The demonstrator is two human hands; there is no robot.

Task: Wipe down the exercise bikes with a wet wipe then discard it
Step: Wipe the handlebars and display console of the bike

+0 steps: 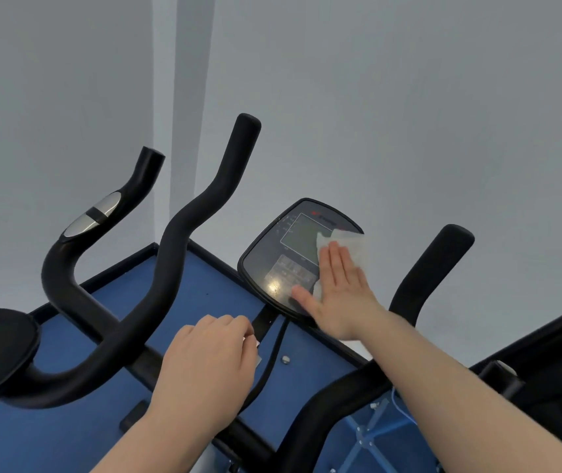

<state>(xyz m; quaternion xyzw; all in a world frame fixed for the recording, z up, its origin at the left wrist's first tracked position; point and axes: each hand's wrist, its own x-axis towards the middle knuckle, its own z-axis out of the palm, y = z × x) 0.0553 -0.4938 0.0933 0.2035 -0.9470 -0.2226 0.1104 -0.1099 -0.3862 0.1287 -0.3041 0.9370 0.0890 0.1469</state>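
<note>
Grey wall (409,97) behind; right hand (337,288) flat, pressing wet wipe (344,244) on console (283,254); left hand (211,363) curled, seemingly pinching something white; risk: keys beneath palm triggered

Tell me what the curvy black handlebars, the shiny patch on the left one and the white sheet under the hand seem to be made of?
The handlebars look like matte black foam or rubber over a tube: dull, no glare. The shiny patch looks like polished metal, silvery and reflective, perhaps a pulse sensor. The white sheet, pressed flat on the console by the right hand, looks like thin, soft nonwoven cloth or paper, slightly wrinkled.

Wet wipe (348,249) partly hidden under right hand (339,291)
</note>
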